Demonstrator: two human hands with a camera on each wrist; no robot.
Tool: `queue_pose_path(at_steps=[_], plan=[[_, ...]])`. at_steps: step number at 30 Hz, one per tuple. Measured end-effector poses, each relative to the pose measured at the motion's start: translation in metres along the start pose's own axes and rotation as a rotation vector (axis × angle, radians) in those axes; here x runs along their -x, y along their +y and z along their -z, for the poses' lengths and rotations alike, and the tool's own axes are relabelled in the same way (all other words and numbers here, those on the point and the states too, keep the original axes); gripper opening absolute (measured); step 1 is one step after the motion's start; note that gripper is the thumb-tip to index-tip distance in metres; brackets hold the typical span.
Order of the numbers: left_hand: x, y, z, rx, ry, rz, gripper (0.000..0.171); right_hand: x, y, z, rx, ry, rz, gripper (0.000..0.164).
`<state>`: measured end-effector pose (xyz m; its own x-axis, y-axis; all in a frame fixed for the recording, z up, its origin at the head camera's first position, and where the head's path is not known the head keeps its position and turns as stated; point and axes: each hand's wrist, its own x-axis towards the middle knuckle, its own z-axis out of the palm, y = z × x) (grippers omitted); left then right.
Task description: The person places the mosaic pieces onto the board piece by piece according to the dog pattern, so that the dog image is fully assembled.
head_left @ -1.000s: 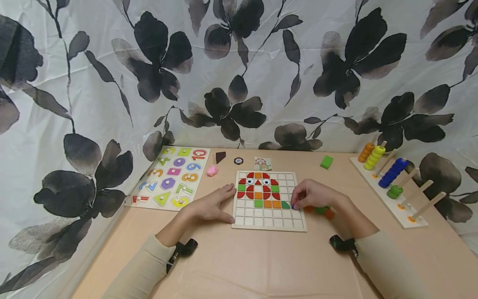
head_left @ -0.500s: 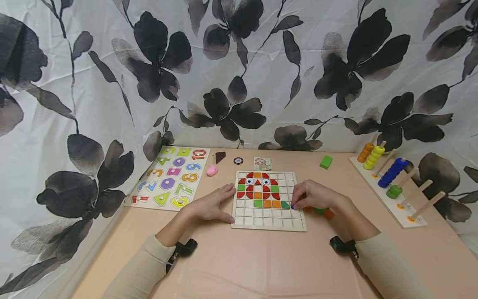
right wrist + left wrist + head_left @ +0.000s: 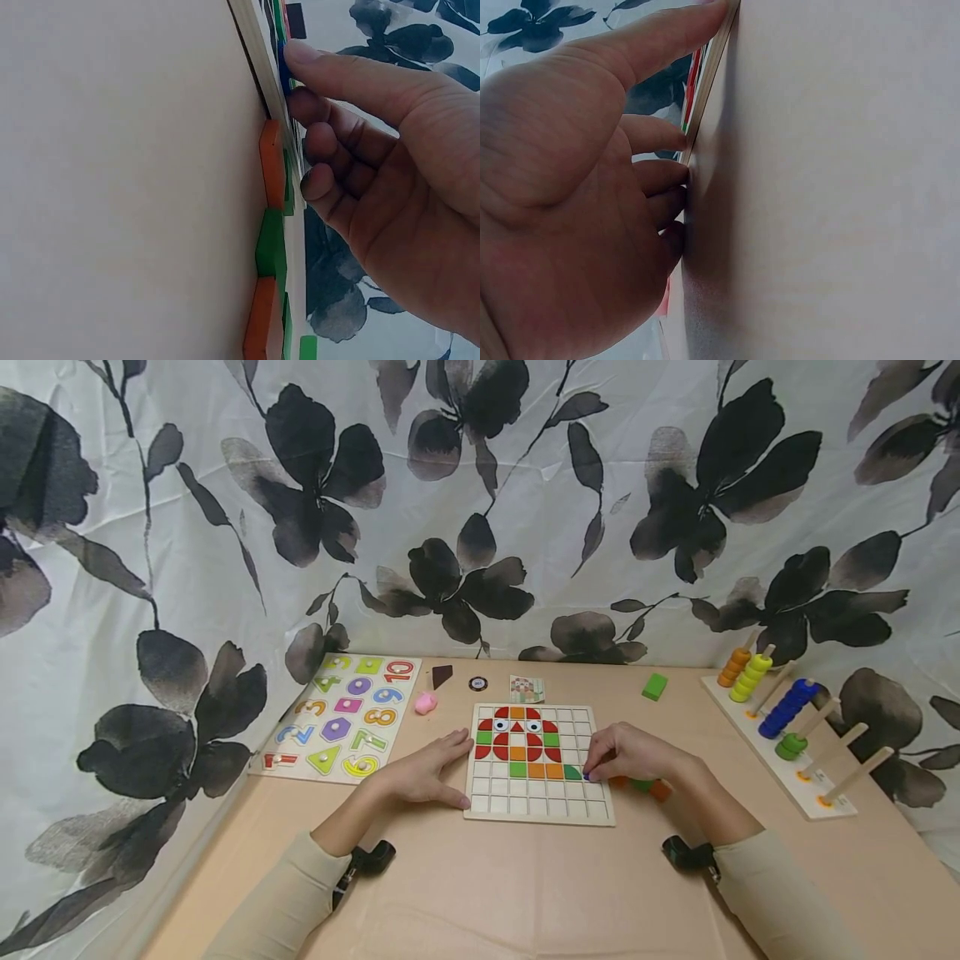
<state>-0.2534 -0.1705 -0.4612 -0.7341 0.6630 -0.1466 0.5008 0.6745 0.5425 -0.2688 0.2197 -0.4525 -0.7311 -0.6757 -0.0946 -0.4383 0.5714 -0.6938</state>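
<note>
A wooden grid board (image 3: 527, 807) lies in front of me, with red, green, orange, white and eye-patterned tiles (image 3: 517, 732) set in its upper left and middle. My left hand (image 3: 427, 768) rests at the board's left edge, fingers spread and thumb near the lower corner. Over the right side, my right hand (image 3: 633, 752) pinches a small blue tile (image 3: 283, 67) between thumb and index finger, right at the grid beside a green quarter-round tile (image 3: 572, 772). Loose orange (image 3: 272, 161) and green tiles (image 3: 271, 241) lie on the table beneath the right hand, partly hidden in the head view.
A number puzzle board (image 3: 341, 718) lies at the left. Behind the grid are a pink lump (image 3: 425, 702), a dark piece (image 3: 442, 676), a round black disc (image 3: 477, 683) and a picture card (image 3: 527, 689). Green blocks (image 3: 655, 686) and a peg stacker (image 3: 780, 747) stand to the right.
Both hands stay almost where they were. The right hand keeps its pinch on the blue tile at the same spot on the grid.
</note>
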Motion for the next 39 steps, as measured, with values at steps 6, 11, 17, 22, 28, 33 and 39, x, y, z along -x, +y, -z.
queue_pose_path(at_steps=[6,11,17,22,28,33,39], plan=[[0.000,-0.001,0.000,0.003,0.002,-0.005,0.101,0.008,0.007,0.011,-0.029,0.084,-0.001,0.017],[0.000,-0.002,-0.001,0.006,-0.004,-0.009,0.101,0.029,0.015,0.034,0.038,0.282,-0.071,0.028],[0.001,-0.002,-0.001,0.002,-0.006,-0.003,0.102,0.059,0.041,0.059,0.043,0.309,-0.125,0.036],[0.000,-0.002,-0.001,-0.004,0.004,-0.007,0.102,0.086,0.064,0.067,-0.056,0.138,-0.174,0.033],[0.000,-0.001,0.000,-0.005,0.003,-0.011,0.101,0.107,0.083,0.065,-0.148,-0.083,-0.193,0.031],[0.001,0.000,0.001,-0.003,0.002,-0.013,0.100,0.109,0.087,0.065,-0.137,-0.086,-0.164,0.026],[0.001,0.000,0.000,-0.002,0.001,-0.007,0.101,0.105,0.084,0.063,-0.110,-0.054,-0.147,0.019]])
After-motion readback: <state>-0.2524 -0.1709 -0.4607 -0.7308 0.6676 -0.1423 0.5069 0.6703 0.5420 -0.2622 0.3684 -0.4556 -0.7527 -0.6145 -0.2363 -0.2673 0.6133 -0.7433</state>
